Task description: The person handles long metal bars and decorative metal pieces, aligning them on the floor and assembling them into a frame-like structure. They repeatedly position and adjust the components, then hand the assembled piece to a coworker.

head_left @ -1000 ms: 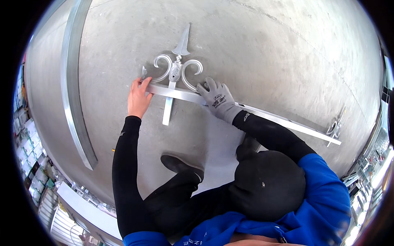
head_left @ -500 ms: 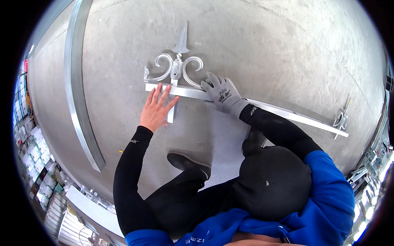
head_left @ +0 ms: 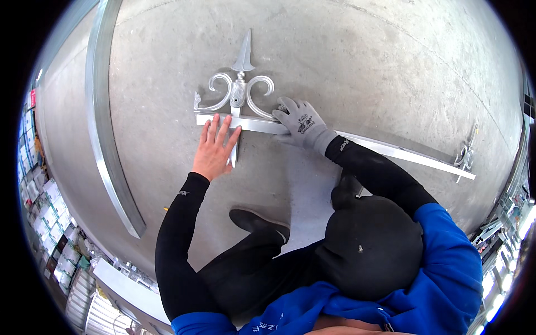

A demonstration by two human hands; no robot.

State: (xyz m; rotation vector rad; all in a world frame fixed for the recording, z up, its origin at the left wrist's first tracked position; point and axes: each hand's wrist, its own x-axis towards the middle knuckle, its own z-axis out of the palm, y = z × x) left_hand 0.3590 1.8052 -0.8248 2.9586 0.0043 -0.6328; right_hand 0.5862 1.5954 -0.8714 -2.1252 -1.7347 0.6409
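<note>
A long silver metal rail runs left to right across the floor in front of me. Near its left end stands an ornament with a spearhead and two curled scrolls, and a short bar continues on the near side of the rail. My bare left hand lies open, its spread fingertips resting on the rail beside that bar. In a grey glove, my right hand is closed around the rail just right of the right-hand scroll; its palm hides what lies under it.
At the rail's far right end is another, smaller-looking spear ornament. A long metal beam lies along the left of the concrete floor. My shoe and bent knee are close on the near side. Stacked goods line the left edge.
The view shifts slightly. My left fingers sit a little closer to the short bar and rail; my right hand keeps its place on the rail.
</note>
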